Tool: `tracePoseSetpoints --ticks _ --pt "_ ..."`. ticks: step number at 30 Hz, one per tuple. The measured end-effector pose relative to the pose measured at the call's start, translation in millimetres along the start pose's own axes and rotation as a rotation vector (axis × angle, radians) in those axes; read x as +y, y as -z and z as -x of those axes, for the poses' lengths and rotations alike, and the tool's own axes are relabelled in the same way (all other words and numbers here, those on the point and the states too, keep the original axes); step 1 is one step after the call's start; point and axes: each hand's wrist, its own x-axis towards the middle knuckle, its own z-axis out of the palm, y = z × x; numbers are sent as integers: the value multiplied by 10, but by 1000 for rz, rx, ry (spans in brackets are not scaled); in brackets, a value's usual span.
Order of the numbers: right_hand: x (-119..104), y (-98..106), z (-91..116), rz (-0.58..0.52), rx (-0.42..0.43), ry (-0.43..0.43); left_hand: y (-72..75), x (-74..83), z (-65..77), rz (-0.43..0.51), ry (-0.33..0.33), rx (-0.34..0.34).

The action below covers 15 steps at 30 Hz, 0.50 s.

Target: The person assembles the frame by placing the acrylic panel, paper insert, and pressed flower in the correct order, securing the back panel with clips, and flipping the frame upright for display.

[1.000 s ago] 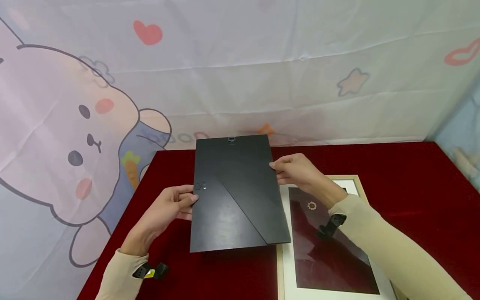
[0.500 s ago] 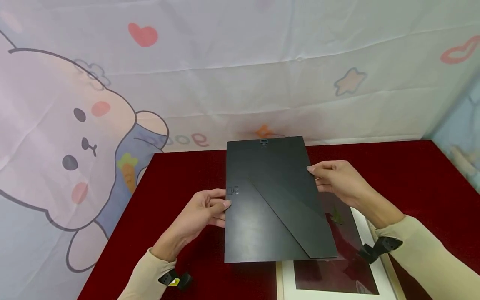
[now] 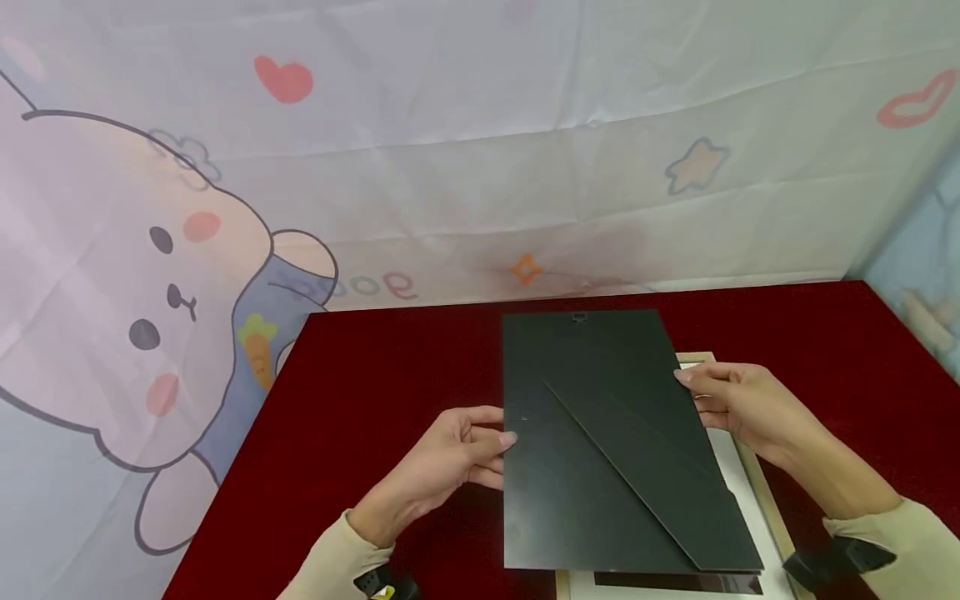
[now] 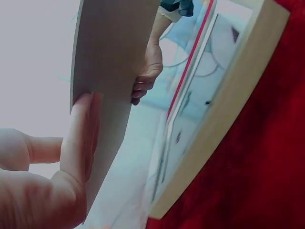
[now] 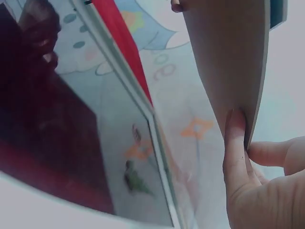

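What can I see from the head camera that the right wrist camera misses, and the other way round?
Only the head view shows the dark face of the panel, marked with a diagonal line, and the pink heart on the backdrop.

Only the right wrist view shows the panel's brownish underside and a blurry green leaf-like shape.

Both show the right hand pinching the panel's edge, part of the left hand, the frame and the backdrop.

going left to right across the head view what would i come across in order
Printed bear on the backdrop, left hand, black board, right hand, pink heart outline high on the backdrop.
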Motion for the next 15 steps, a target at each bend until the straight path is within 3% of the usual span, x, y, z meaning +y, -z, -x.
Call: tracePoseSetpoints --ticks 15 --pt "467 328 196 -79 -143 -45 -375 -311 -150 82 62 -35"
